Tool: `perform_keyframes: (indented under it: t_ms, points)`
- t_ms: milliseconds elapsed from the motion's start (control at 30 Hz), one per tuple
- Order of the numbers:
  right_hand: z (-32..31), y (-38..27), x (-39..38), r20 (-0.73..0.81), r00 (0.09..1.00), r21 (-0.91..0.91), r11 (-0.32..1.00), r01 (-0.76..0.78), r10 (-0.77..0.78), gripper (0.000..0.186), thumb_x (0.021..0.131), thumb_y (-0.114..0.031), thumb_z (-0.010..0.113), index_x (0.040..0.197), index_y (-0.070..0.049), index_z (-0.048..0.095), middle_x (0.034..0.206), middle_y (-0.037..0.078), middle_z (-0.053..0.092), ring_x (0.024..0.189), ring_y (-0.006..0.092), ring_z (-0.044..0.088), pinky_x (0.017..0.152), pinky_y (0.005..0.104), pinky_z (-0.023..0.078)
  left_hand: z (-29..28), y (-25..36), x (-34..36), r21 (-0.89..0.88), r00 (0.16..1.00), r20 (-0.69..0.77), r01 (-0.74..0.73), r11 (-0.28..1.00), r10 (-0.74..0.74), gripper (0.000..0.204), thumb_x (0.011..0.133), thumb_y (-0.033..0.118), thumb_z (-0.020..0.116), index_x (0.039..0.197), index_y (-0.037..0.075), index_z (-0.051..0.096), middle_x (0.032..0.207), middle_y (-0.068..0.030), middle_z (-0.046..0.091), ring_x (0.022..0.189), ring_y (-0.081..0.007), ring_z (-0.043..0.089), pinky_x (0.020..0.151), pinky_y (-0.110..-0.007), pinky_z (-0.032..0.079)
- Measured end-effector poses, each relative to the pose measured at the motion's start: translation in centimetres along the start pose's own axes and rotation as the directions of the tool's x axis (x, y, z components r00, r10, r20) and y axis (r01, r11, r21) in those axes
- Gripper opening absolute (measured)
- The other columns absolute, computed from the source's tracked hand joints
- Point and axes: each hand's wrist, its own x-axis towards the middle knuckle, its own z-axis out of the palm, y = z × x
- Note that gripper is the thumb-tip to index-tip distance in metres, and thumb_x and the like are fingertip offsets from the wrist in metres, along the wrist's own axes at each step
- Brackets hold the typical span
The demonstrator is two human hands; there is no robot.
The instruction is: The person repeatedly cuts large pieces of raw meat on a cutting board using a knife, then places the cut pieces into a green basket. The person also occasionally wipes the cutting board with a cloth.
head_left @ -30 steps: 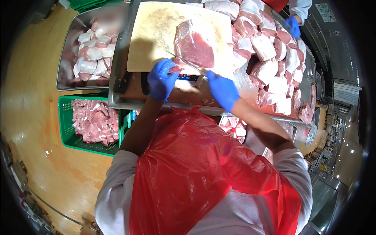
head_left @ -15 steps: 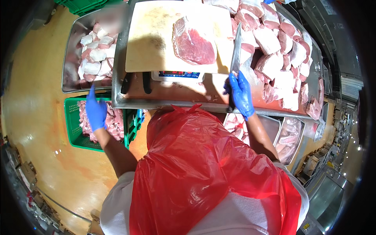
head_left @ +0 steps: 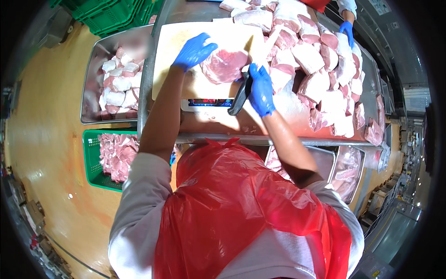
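A round-edged slab of raw meat (head_left: 225, 66) lies on the pale cutting board (head_left: 232, 33). Over the board, my left hand (head_left: 194, 52), gloved in blue, reaches the slab's upper left edge with thumb and fingers apart. It holds nothing, and I cannot tell whether it touches the meat. My right hand (head_left: 262, 90), also blue-gloved, grips the black handle of a knife (head_left: 240, 96) by the board's right edge. The knife's blade is washed out by glare, angled up and away to the right. Under the board's near edge sits a scale (head_left: 207, 102) with a lit red display.
Many meat chunks (head_left: 309, 58) cover the table's right half. At left stand a metal tub (head_left: 88, 95) of meat pieces and a green crate (head_left: 93, 169) of trimmings. Stacked green crates (head_left: 111, 16) are far left. Another person's gloved hand (head_left: 347, 32) is at far right.
My left hand has come from above the green crate onto the board beside the slab. My right hand has moved left with the knife, its handle now swung toward the scale.
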Motion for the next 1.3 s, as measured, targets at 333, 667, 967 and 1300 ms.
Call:
perform_keyframes:
  t_ms: [333, 667, 967, 1300]
  points:
    - [-0.1, -1.9, 2.5, 0.569, 0.765, -0.754, 0.181, 0.632, -0.303, 0.023, 0.100, -0.022, 0.056, 0.101, 0.001, 0.058, 0.068, 0.018, 0.064, 0.058, 0.0326, 0.064, 0.054, 0.0446, 0.049, 2.3, 7.2, -10.2, -0.156, 0.778, -0.627, -0.074, 0.985, -0.040, 0.011, 0.082, 0.010, 0.069, 0.085, 0.000, 0.064, 0.068, -0.0139, 0.063, 0.059, -0.0205, 0.061, 0.060, -0.035, 0.050]
    - [-0.8, 0.1, -1.1, 0.538, 0.843, -0.843, -0.023, 0.538, 0.026, 0.020, 0.098, -0.020, 0.050, 0.107, -0.003, 0.052, 0.085, 0.024, 0.068, 0.077, 0.0433, 0.067, 0.072, 0.0529, 0.053, 3.8, 5.3, -9.9, -0.237, 0.772, -0.625, -0.045, 0.970, -0.117, 0.012, 0.078, 0.003, 0.070, 0.073, 0.006, 0.059, 0.064, -0.0133, 0.059, 0.053, -0.0246, 0.059, 0.054, -0.036, 0.048]
    - [-8.9, -6.5, -5.9, 0.518, 0.853, -0.832, -0.195, 0.519, 0.061, 0.017, 0.099, -0.020, 0.055, 0.098, -0.004, 0.049, 0.070, 0.023, 0.062, 0.061, 0.0444, 0.062, 0.052, 0.0527, 0.047, 2.9, 9.1, -11.1, -0.263, 0.771, -0.579, 0.131, 0.956, -0.264, 0.014, 0.081, 0.006, 0.071, 0.093, 0.001, 0.066, 0.083, -0.0131, 0.066, 0.066, -0.0189, 0.062, 0.062, -0.034, 0.051]
    - [2.0, -3.4, 0.2, 0.574, 0.813, -0.807, -0.099, 0.582, 0.097, 0.020, 0.095, -0.021, 0.053, 0.108, -0.006, 0.054, 0.087, 0.020, 0.069, 0.080, 0.0400, 0.068, 0.069, 0.0503, 0.053, 5.5, 8.2, -10.5, -0.055, 0.851, -0.506, 0.130, 0.990, -0.140, 0.009, 0.073, -0.001, 0.069, 0.080, 0.001, 0.065, 0.083, -0.0138, 0.065, 0.074, -0.0296, 0.066, 0.068, -0.037, 0.054]
